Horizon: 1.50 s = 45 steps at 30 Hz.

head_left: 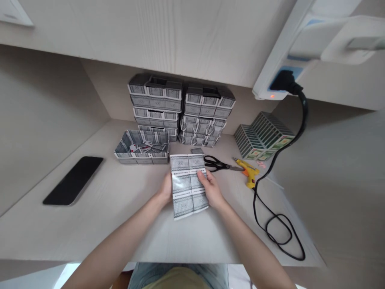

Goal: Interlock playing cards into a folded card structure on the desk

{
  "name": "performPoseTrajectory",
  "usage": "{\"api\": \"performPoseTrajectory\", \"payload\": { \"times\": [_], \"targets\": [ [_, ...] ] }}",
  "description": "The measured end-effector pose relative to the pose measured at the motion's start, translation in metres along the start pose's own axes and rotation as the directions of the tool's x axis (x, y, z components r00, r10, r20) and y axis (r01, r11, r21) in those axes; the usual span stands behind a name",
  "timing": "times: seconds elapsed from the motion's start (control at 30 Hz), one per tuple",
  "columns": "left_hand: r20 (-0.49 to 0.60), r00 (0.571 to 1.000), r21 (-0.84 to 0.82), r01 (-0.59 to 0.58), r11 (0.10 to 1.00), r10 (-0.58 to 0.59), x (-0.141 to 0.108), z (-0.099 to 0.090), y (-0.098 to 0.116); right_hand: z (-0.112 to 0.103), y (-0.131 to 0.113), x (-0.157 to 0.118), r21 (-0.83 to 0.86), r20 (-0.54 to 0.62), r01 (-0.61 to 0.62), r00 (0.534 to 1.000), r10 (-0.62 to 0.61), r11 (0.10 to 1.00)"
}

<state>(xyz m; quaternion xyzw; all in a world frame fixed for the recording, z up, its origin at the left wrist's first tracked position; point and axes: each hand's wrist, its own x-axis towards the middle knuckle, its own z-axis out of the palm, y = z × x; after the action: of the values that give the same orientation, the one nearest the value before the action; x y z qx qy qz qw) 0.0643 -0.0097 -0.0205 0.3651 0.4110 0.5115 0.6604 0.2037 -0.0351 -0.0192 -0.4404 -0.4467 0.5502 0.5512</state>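
Between my hands is a panel of joined playing cards [183,184], grey-patterned backs toward me, raised a little above the desk. My left hand [166,188] grips its left edge, with the fingers mostly hidden behind it. My right hand [211,188] holds the right edge, thumb on the front face and fingers behind. Just beyond the panel lies a single loose card [197,150]. Black-handled scissors [217,163] rest to the right of the panel's upper corner. Left of the panel stands an open box made of cards [142,159], with small cut pieces inside.
Stacked card boxes [157,98] and a second stack [207,102] stand against the back wall. A yellow glue gun [249,171] lies right, its black cable [272,237] coiling down from a power strip [267,86]. Card packs [266,132] sit behind; a phone [73,180] lies left.
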Motion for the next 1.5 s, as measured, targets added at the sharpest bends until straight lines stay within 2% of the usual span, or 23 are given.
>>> {"api": "performPoseTrajectory", "payload": {
  "times": [0.07,0.13,0.2,0.3,0.4,0.47,0.53,0.6,0.67,0.77,0.87,0.93,1.03,1.13,1.2,1.27,1.37,1.5],
  "targets": [
    [0.039,0.999,-0.112,0.009,0.994,-0.005,0.0,0.001,0.015,-0.004,0.001,0.004,-0.033,-0.025,0.04,0.999,-0.041,0.999],
    [0.013,0.999,-0.131,-0.042,0.99,0.045,0.0,0.001,0.027,-0.007,0.0,0.005,-0.08,0.014,0.036,0.999,-0.035,0.996],
    [-0.014,0.997,-0.044,-0.082,0.996,0.082,0.0,-0.002,0.035,-0.008,-0.002,0.005,-0.104,0.085,-0.008,0.996,0.017,0.994],
    [-0.065,0.997,0.067,-0.039,0.997,0.044,0.002,-0.009,0.037,-0.009,-0.006,0.004,-0.085,0.107,-0.059,0.992,0.068,0.995],
    [-0.217,0.975,-0.055,-0.057,0.997,0.044,0.008,-0.016,0.036,-0.014,-0.009,0.006,0.061,0.103,-0.125,0.988,0.118,0.99],
    [-0.337,0.939,-0.171,-0.136,0.976,0.071,0.013,-0.019,0.037,-0.016,-0.011,0.007,0.213,0.147,-0.201,0.974,0.172,0.956],
    [-0.426,0.901,-0.251,-0.206,0.946,0.083,0.015,-0.021,0.038,-0.013,-0.01,0.007,0.342,0.163,-0.223,0.971,0.176,0.913],
    [-0.482,0.872,-0.287,-0.252,0.924,0.089,0.015,-0.019,0.036,-0.006,-0.008,0.004,0.41,0.139,-0.196,0.979,0.152,0.891],
    [-0.497,0.862,-0.28,-0.266,0.922,0.098,0.014,-0.016,0.033,0.002,-0.005,0.001,0.416,0.131,-0.203,0.978,0.163,0.886],
    [-0.41,0.9,-0.172,-0.235,0.957,0.147,0.012,-0.012,0.029,0.002,-0.003,0.001,0.405,0.077,-0.224,0.974,0.212,0.887],
    [-0.205,0.954,0.055,-0.211,0.976,0.218,0.012,-0.016,0.031,-0.013,-0.004,0.008,0.374,0.023,-0.23,0.971,0.239,0.899],
    [-0.109,0.973,0.196,-0.182,0.964,0.205,0.012,-0.02,0.032,-0.024,-0.007,0.013,0.317,-0.023,-0.204,0.975,0.223,0.926],
    [-0.022,0.982,0.369,-0.169,0.914,0.19,0.01,-0.02,0.031,-0.03,-0.012,0.013,0.231,-0.04,-0.212,0.973,0.227,0.95],
    [-0.023,0.975,0.47,-0.186,0.863,0.222,0.008,-0.016,0.026,-0.026,-0.019,0.009,0.198,0.026,-0.243,0.97,0.243,0.95],
    [-0.067,0.968,0.476,-0.181,0.861,0.241,0.008,-0.015,0.022,-0.023,-0.023,0.005,0.178,0.132,-0.303,0.95,0.282,0.936],
    [-0.084,0.957,0.471,-0.207,0.858,0.277,0.009,-0.015,0.021,-0.021,-0.024,0.003,0.13,0.191,-0.353,0.926,0.326,0.927],
    [-0.084,0.946,0.488,-0.236,0.841,0.314,0.01,-0.016,0.018,-0.018,-0.021,0.003,0.086,0.147,-0.344,0.933,0.329,0.935],
    [-0.089,0.954,0.517,-0.201,0.832,0.286,0.009,-0.015,0.012,-0.016,-0.014,0.003,0.093,0.096,-0.308,0.949,0.3,0.947]
  ]
}}
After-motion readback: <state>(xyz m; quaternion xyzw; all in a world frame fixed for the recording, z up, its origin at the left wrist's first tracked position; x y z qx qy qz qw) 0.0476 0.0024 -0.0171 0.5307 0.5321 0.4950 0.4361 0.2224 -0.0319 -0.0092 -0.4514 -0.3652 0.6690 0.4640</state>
